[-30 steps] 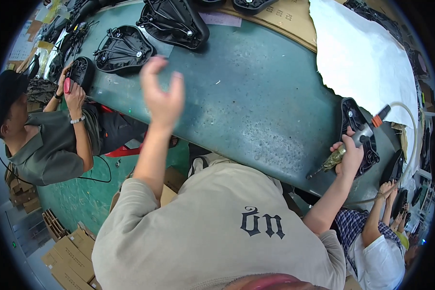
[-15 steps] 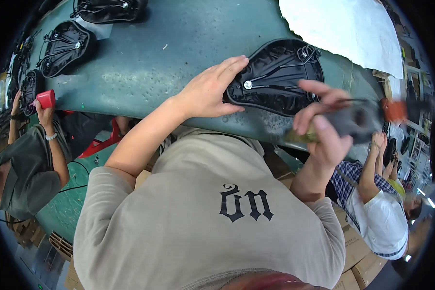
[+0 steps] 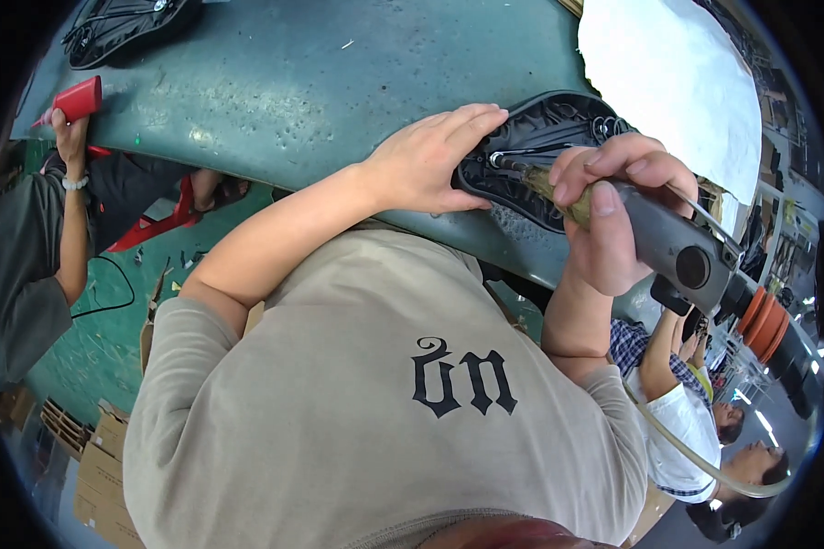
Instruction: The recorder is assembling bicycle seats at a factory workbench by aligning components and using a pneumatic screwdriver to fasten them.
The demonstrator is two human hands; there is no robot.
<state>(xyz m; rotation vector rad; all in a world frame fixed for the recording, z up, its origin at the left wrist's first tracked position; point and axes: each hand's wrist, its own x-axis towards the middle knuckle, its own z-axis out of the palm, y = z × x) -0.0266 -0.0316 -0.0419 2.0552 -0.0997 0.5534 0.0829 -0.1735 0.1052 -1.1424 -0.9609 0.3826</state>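
A black bicycle saddle (image 3: 549,123) lies upside down on the green table, its wire rails and coil springs facing up. My left hand (image 3: 430,160) holds its narrow end, the thumb on the near edge and the fingers on the far edge. In my right hand (image 3: 618,197) is a grey air screwdriver (image 3: 664,242) with cloth or tape wrapped round its front. The tool slants down to the left, and its tip meets the shiny round fastener (image 3: 496,159) near the saddle's narrow end. Part of the saddle is hidden behind my right hand and the tool.
A white sheet (image 3: 668,82) covers the table's far right. Another upturned saddle (image 3: 128,32) lies at the far left. One co-worker's hand (image 3: 70,137) holds a red bottle (image 3: 78,96) at the left. Behind the tool, a pale hose (image 3: 696,453) curves past co-workers at the right.
My right hand has brought the screwdriver leftward over the saddle, and its tip has come onto the fastener. My left hand stays on the saddle. The view has shifted a little.
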